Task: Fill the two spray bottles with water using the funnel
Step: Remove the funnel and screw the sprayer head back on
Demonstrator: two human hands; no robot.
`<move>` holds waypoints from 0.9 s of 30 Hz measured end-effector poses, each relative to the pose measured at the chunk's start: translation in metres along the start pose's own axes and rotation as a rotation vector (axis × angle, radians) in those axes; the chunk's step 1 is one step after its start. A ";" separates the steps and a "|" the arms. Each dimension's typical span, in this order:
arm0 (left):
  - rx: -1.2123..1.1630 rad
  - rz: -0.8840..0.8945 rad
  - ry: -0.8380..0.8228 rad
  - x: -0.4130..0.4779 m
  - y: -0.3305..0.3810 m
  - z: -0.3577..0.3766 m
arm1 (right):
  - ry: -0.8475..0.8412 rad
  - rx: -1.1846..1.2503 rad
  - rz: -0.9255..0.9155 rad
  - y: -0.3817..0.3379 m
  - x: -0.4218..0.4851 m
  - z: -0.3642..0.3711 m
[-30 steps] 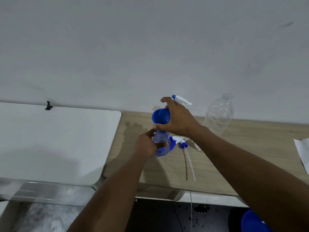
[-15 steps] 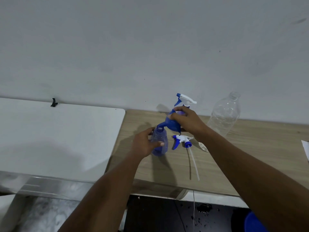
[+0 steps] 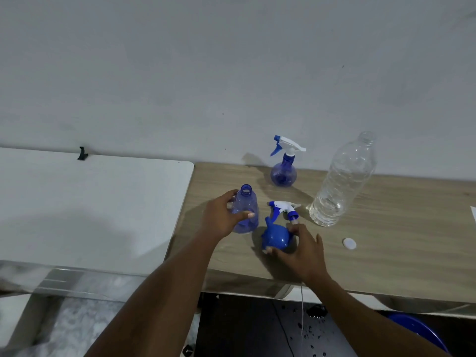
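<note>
Whereas a second ago the funnel (image 3: 275,239) sat with its spout in the neck of the open spray bottle (image 3: 247,202), it is now off the bottle and down on the wooden table (image 3: 386,253), lying tipped over with its spout pointing away from the person, just in front of the loose trigger head (image 3: 282,207). The right hand (image 3: 305,251) that carried it there is curved round the blue bowl, thumb on the near side and fingertips on the far side, so the grasp is not released. The left hand (image 3: 222,219) has not let go either: it clasps the open spray bottle, which stands upright near the table's left edge with its neck bare. Behind them the second spray bottle (image 3: 283,173) stands by the wall with its trigger fitted, and the uncapped water bottle (image 3: 340,181) stands to the right, its cap (image 3: 349,244) lying apart on the wood. How much water the held bottle contains cannot be told through the blue plastic. Taking the funnel out suggests pouring into this bottle is over, and the likely next step is to free the right hand and screw the trigger head back on.
</note>
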State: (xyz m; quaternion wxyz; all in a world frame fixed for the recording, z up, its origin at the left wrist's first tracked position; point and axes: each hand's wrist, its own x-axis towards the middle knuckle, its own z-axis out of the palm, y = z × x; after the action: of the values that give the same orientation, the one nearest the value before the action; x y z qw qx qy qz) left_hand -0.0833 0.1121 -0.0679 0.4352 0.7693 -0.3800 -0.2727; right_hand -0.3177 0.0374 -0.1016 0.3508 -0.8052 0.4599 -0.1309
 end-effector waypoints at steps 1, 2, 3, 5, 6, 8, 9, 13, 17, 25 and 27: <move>-0.005 -0.002 0.002 0.000 -0.001 0.000 | 0.009 -0.049 -0.018 0.005 -0.003 0.002; -0.009 -0.003 0.002 0.000 -0.002 0.000 | 0.017 -0.100 -0.030 0.011 -0.004 0.004; -0.005 -0.001 0.003 0.000 -0.002 0.000 | 0.017 -0.159 -0.041 0.014 -0.005 0.005; 0.006 0.005 0.002 0.000 -0.001 -0.001 | -0.009 -0.289 -0.038 0.019 -0.005 0.005; 0.009 0.007 0.001 0.000 -0.001 -0.001 | -0.022 -0.353 -0.032 0.021 -0.004 0.005; 0.013 0.011 -0.001 -0.001 0.001 -0.001 | -0.044 -0.445 -0.018 0.023 -0.002 0.005; 0.013 0.011 0.000 -0.002 0.001 -0.001 | -0.055 -0.467 -0.011 0.024 -0.001 0.006; 0.008 0.016 0.007 -0.002 0.002 -0.001 | -0.037 -0.469 -0.031 0.019 0.004 0.001; 0.007 0.015 0.025 -0.004 0.003 -0.002 | 0.189 -0.374 -0.137 -0.001 0.018 -0.014; -0.049 0.003 0.022 -0.004 0.001 0.000 | -0.039 -0.236 0.045 -0.025 0.117 -0.027; -0.055 -0.002 0.025 -0.004 -0.001 0.001 | -0.119 -0.273 0.093 -0.023 0.130 -0.025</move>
State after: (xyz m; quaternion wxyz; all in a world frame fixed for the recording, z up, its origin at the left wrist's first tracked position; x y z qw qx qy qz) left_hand -0.0857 0.1149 -0.0687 0.4605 0.7609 -0.3661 -0.2738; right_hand -0.2456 -0.0743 -0.0824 0.2705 -0.8295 0.4885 -0.0030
